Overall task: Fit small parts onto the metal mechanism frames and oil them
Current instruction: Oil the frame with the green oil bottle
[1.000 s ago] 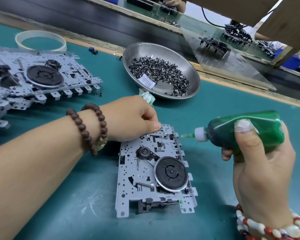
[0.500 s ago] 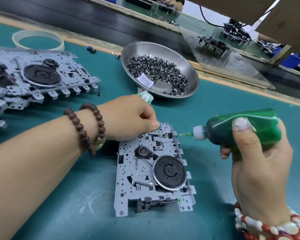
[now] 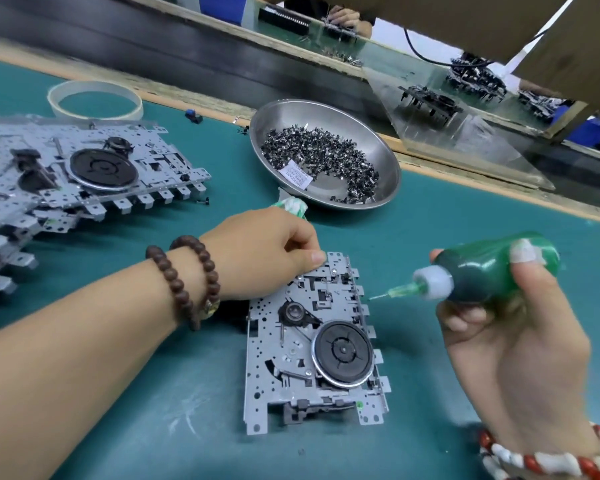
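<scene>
A: How does the metal mechanism frame (image 3: 312, 344) look, and where does it lie?

B: It is a flat grey plate with many small holes and cut tabs along its right side. It lies flat on the green table mat (image 3: 430, 230), in the middle part toward the near edge. A big black flywheel (image 3: 342, 354) with a shiny rim sits on its lower right part, and a smaller dark pulley (image 3: 294, 311) is above and left of it. A thin belt seems to join the two.

A: And the hands?

B: The left hand (image 3: 264, 251) is curled closed at the far left corner of the frame, fingertips pressing on the plate. I cannot tell if it pinches a small part. The right hand (image 3: 513, 341) is wrapped closed around a green oil bottle (image 3: 492, 271), thumb on top. The bottle is tilted, and its thin needle tip (image 3: 378, 296) points at the right edge of the frame, very near; I cannot tell if it touches.

A: What else is on the mat?

B: A steel bowl (image 3: 371, 133) near the far edge holds a heap of small dark parts (image 3: 321, 157) and a white label. More frames (image 3: 84, 171) are stacked at the left edge, overlapping each other. A ring of tape (image 3: 96, 100) lies beyond them at the far left corner
</scene>
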Demonstrator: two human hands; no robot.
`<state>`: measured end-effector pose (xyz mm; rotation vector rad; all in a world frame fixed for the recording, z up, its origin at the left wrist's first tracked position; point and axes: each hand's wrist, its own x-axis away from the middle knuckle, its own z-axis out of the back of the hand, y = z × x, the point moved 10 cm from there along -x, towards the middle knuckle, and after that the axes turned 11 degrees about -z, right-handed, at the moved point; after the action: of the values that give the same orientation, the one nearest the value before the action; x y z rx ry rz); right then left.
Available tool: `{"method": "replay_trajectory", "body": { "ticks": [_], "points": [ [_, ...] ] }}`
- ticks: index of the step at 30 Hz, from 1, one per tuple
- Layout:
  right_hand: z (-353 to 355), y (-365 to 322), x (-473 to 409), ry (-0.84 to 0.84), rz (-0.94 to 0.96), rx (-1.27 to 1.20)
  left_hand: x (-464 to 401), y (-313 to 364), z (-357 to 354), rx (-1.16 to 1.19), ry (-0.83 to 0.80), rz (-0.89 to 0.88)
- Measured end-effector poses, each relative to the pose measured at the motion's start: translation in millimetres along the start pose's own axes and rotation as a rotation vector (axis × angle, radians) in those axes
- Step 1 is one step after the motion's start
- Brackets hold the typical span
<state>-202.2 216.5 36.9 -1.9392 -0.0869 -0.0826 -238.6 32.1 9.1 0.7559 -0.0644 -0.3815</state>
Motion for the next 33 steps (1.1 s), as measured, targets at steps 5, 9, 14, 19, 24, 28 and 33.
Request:
{"method": "replay_trajectory", "body": {
  "ticks": [5, 9, 14, 19, 24, 28, 33],
  "points": [
    [-12.0, 11.6, -1.8, -0.087, -0.062, 0.075, -0.4, -0.6, -0.9, -0.004, -0.021, 0.004],
    [-20.2, 17.5, -1.5, -0.126, -0.081, 0.132, 0.0, -0.6, -0.1, 0.002, -0.022, 0.008],
    [-25.7, 21.5, 1.5, -0.137, -0.091, 0.177, 1.3, 1.3, -0.1, 0.014, -0.035, 0.006],
    [-34.2, 22.7, 4.5, -0.16, -0.069, 0.245, 1.9, 1.8, -0.8, 0.011, -0.05, 0.006],
    [-33.8, 25.2, 4.4, -0.134, -0.062, 0.227, 2.3, 2.9, 0.3, -0.008, -0.044, -0.005],
    [-35.4, 28.2, 4.8, -0.129, -0.07, 0.223, 2.8, 3.7, 2.9, -0.002, -0.012, -0.01],
    [-39.8, 25.2, 6.8, -0.139, -0.035, 0.238, 3.0, 4.7, 4.4, 0.0, 0.014, -0.015]
  ]
}}
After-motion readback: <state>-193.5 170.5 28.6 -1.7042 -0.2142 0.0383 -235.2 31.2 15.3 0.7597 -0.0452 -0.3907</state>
